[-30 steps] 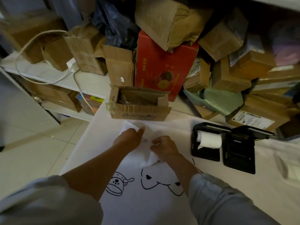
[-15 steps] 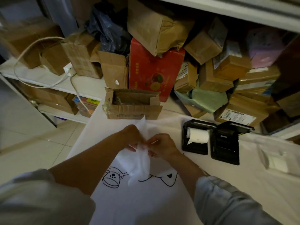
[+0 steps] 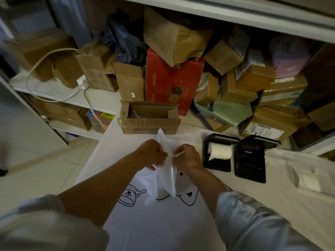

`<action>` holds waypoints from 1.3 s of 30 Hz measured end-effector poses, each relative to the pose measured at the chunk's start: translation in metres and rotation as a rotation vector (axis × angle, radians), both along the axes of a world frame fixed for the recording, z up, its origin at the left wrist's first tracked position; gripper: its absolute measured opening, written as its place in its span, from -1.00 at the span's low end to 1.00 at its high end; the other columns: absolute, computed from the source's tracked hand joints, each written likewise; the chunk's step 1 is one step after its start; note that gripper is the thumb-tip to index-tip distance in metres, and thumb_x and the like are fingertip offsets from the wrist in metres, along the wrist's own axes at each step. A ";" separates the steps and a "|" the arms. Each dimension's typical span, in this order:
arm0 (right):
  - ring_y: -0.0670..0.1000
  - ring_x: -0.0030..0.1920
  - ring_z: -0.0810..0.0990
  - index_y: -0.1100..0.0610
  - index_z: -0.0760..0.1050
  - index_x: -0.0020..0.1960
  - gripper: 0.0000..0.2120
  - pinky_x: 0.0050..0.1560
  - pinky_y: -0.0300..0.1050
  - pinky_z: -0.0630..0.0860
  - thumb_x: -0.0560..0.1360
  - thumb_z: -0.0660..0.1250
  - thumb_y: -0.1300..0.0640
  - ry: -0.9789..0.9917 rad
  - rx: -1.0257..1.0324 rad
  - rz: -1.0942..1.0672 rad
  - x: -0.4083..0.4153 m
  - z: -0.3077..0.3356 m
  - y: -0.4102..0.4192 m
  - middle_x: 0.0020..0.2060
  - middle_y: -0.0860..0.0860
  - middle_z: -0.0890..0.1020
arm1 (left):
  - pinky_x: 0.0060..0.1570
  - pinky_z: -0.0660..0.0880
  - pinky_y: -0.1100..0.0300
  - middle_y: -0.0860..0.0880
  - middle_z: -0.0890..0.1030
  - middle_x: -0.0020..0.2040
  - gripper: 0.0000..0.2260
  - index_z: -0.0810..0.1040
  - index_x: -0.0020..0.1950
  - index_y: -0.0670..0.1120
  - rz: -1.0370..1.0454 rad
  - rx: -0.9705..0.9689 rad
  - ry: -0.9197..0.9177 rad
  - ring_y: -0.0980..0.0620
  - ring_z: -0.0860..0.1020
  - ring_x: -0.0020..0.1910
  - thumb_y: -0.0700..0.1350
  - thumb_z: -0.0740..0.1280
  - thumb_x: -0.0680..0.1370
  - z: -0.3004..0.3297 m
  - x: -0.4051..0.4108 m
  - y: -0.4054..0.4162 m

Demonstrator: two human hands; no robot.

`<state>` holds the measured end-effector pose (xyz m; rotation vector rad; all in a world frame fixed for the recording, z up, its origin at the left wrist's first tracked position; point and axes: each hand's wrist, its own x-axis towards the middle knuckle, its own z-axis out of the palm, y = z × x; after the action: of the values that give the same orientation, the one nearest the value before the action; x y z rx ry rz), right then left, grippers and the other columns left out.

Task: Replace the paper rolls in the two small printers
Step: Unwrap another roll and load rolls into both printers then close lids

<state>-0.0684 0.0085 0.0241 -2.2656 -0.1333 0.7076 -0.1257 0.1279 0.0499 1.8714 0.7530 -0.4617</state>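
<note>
Where the white cloth point(image 3: 226, 211) covers the worktop, line drawings of cartoon animals point(image 3: 131, 195) show between the person's forearms. Both hands are raised above it near the middle: the left hand point(image 3: 153, 153) and the right hand point(image 3: 188, 156) each pinch a thin, translucent white plastic bag point(image 3: 165, 176) that hangs down between them, its top sticking up above the fingers. Whether anything is inside the bag cannot be made out.

To the right of the hands, two small black printers lie side by side on the cloth with their lids swung open. The nearer printer point(image 3: 217, 163) holds a white paper roll point(image 3: 220, 151) in its bay; the second printer point(image 3: 251, 163), touching or just beside it, shows only a dark bay. Farther right a pale flat object point(image 3: 308, 182) rests on the cloth, too blurred to identify.

At the far edge of the worktop sits an open cardboard box point(image 3: 150, 122); its contents are in shadow. Behind it a white shelf point(image 3: 59, 91) carries a heap of brown parcels, a red carton point(image 3: 174, 84), a dark plastic bag point(image 3: 125, 42) and a green wrapped bundle point(image 3: 228, 113). A white cable point(image 3: 39, 62) loops to a plug block point(image 3: 83, 82) on the shelf. Pale floor tiles point(image 3: 36, 169) lie to the left. The room is dim, and labels on the parcels cannot be read. Grey sleeves point(image 3: 253, 223) fill the bottom corners, cut off by the frame.
</note>
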 end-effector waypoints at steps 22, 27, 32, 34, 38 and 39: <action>0.05 0.02 0.55 0.04 0.40 0.06 -0.53 -0.09 -0.12 0.50 0.34 0.45 -0.21 0.103 0.039 0.111 -0.016 0.011 -0.029 -0.03 -0.01 0.54 | -0.24 0.61 0.08 -0.18 0.60 -0.01 -0.75 0.46 0.24 -0.24 0.408 -0.239 -0.197 -0.07 0.62 -0.18 -0.15 0.23 0.61 0.003 -0.005 0.000; 0.08 -0.20 0.65 0.09 0.58 -0.25 -0.88 0.00 0.09 0.62 0.46 0.39 0.22 -0.047 0.091 0.071 -0.011 0.013 -0.037 -0.30 0.05 0.62 | -0.35 0.51 0.22 0.00 0.59 -0.31 -0.61 0.52 -0.12 -0.10 -0.021 0.452 -0.102 0.09 0.57 -0.38 0.21 0.18 0.55 0.017 -0.007 0.001; 0.04 -0.22 0.67 0.03 0.56 -0.29 -0.83 -0.06 0.03 0.64 0.40 0.48 0.23 -0.137 0.260 -0.004 -0.006 0.032 -0.032 -0.31 0.00 0.64 | -0.01 0.46 0.18 0.10 0.58 0.07 -0.72 0.55 0.13 0.08 -0.467 0.797 -0.731 0.09 0.51 0.06 0.15 0.35 0.47 0.033 -0.007 -0.002; 0.09 -0.16 0.68 0.02 0.58 -0.27 -0.84 -0.02 0.05 0.63 0.39 0.50 0.22 -0.137 0.300 -0.057 -0.004 0.035 -0.032 -0.27 0.04 0.66 | 0.02 0.48 0.21 0.15 0.60 0.09 -0.79 0.58 0.14 0.14 -0.574 0.673 -0.691 0.15 0.52 0.07 0.06 0.34 0.51 0.039 -0.003 -0.006; 0.05 -0.20 0.67 0.15 0.66 -0.13 -0.96 0.02 0.04 0.62 0.42 0.47 0.22 -0.159 0.319 -0.046 -0.003 0.038 -0.036 -0.32 -0.01 0.65 | -0.19 0.48 0.26 0.15 0.63 -0.06 -0.88 0.63 -0.01 0.12 -0.511 0.712 -0.669 0.18 0.53 -0.12 0.07 0.35 0.51 0.041 0.000 -0.009; 0.05 -0.19 0.67 0.16 0.67 -0.10 -0.95 0.02 0.06 0.62 0.43 0.46 0.22 -0.167 0.310 -0.025 -0.002 0.039 -0.038 -0.32 -0.01 0.65 | -0.20 0.49 0.22 0.14 0.62 -0.09 -0.89 0.62 -0.04 0.12 -0.512 0.735 -0.682 0.16 0.53 -0.13 0.09 0.35 0.50 0.040 0.000 -0.010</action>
<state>-0.0701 -0.0293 0.0626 -2.0207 -0.2755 0.4484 -0.1252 0.1181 0.0895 2.6977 -0.0624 0.2056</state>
